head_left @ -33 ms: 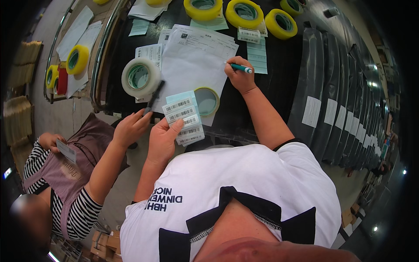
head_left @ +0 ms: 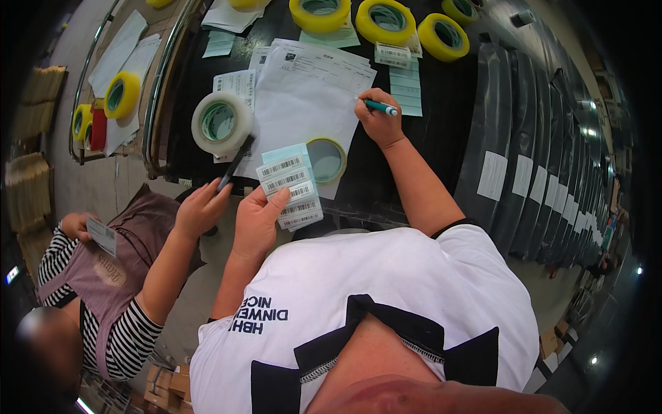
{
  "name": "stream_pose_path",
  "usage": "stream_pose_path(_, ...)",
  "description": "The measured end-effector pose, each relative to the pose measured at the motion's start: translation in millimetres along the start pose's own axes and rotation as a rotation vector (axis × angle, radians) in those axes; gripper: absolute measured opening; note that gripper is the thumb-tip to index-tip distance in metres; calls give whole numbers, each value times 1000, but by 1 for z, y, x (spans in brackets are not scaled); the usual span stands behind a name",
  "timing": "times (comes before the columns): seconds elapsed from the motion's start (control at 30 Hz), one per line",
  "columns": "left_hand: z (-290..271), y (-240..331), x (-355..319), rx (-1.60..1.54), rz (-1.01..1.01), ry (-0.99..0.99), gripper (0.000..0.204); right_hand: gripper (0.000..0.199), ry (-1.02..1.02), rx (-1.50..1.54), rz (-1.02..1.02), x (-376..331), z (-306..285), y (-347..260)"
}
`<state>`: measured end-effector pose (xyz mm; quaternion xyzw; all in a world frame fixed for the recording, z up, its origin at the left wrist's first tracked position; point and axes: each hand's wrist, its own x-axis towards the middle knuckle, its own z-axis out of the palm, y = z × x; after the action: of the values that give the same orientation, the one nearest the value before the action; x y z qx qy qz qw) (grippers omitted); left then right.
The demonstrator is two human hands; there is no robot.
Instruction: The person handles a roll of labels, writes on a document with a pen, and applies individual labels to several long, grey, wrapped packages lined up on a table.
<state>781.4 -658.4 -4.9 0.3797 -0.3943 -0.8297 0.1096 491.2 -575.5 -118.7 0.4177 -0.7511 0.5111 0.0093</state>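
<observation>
My left hand grips a small stack of barcode label sheets, white strips on light blue backing, above the front edge of the black table. Farther right, my right hand is closed around a teal and white pen, its fist resting by the right edge of the white printed papers. Between the hands, a nearly used-up tape roll with a yellow rim lies partly behind the labels. A clear tape roll sits at the left of the papers.
At my left a co-worker's hand holds a black pen over the table edge; their other hand has a label card. Yellow tape rolls line the far side. Long black wrapped packages stand at right. A metal-railed cart adjoins the table.
The co-worker's hand with the black pen has shifted slightly down and toward them. Their label card has tilted a little. My own hands have not visibly moved.
</observation>
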Motion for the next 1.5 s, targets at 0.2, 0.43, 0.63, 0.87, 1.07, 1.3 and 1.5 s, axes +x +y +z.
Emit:
stream_pose_path(0.2,-2,3,-1,16,-17,7,26,8,-8,113,120,-5,1,6)
stream_pose_path(0.43,-1,3,-1,16,1,2,27,9,-44,96,136,-1,-2,2)
stream_pose_path(0.63,-6,-1,-4,26,21,-19,27,9,-37,6,30,-3,1,4)
stream_pose_path(0.87,-9,7,-8,22,42,-47,27,21,256,-102,-164,-5,2,1)
stream_pose_path(1.07,10,14,-6,-10,118,-193,27,39,-66,-751,-293,-35,-78,-22)
stream_pose_path(1.3,85,2,-16,-65,212,-291,26,31,-38,124,-5,-55,-133,-154)
stream_pose_path(1.5,166,-28,-52,55,192,-463,31,23,-159,585,174,-87,-200,-174)
